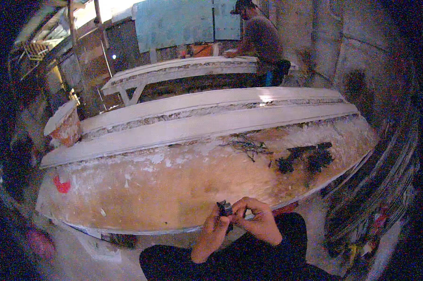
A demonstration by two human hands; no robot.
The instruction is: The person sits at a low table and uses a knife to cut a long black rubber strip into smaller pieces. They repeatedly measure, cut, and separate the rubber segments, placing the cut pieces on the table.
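Observation:
Over my lap, at the near edge of a worn wooden worktable (174,196), both hands meet around a small dark piece (225,207). My left hand (212,232) is closed on it, its top sticking out above the fingers. My right hand (259,220) pinches at its right side, fingertips pressed together. What the piece is cannot be told at this size. Farther right on the tabletop lies a pile of similar dark pieces (318,158). Left of that pile is a loose tangle of thin dark strands (250,146).
Pale raised boards (211,122) run along the table's far side. A whitish-rimmed, reddish pot (67,125) stands at the left end, and a red patch (61,184) marks the near-left top. Behind, another person (263,40) sits at a second bench (183,70). Dark bundled strands (368,196) fill the right side.

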